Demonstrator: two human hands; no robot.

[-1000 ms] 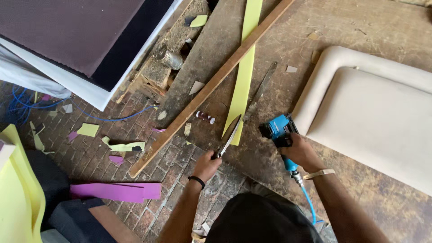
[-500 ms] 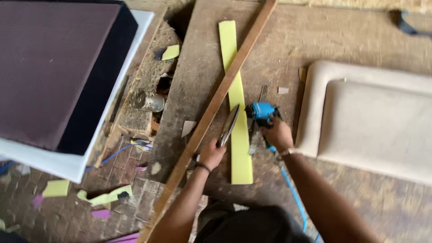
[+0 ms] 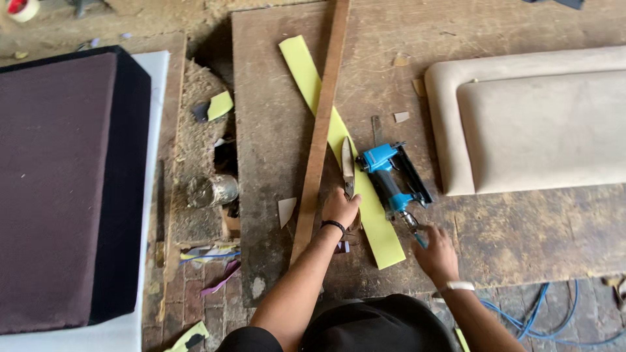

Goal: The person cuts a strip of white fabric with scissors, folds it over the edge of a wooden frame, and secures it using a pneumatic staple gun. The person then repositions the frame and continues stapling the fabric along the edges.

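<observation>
Head view, looking straight down past a dark cap [image 3: 378, 326] at both arms. Nearest, the right hand [image 3: 435, 255] lies palm down on the worn wooden counter [image 3: 521, 221], fingers spread loosely and closed on nothing; its fingertips touch the metal hose fitting at the rear end of the blue staple gun [image 3: 389, 177]. A pale band sits at that wrist. The stapler is bright blue with a black magazine along its right side; it lies flat, its nose pointing away from the person, and a blue air hose [image 3: 541, 326] trails off below the counter edge, right of this hand.

Left of the right hand, the left hand [image 3: 339, 207] is curled around the handles of a pair of scissors [image 3: 347, 166], a black band at the wrist. The dull metal blades point away from this grip, closed or nearly so, lying on a long yellow foam strip [image 3: 365, 208]. That strip runs diagonally, its near end between the two hands, its far end up and to the left. A narrow wooden slat [image 3: 321, 140] crosses over it just left of the left hand.

Farther right, well apart from the hands, rests a beige upholstered panel [image 3: 541, 127]. Far left, a dark purple cushioned panel [image 3: 59, 182] lies on white backing.
</observation>
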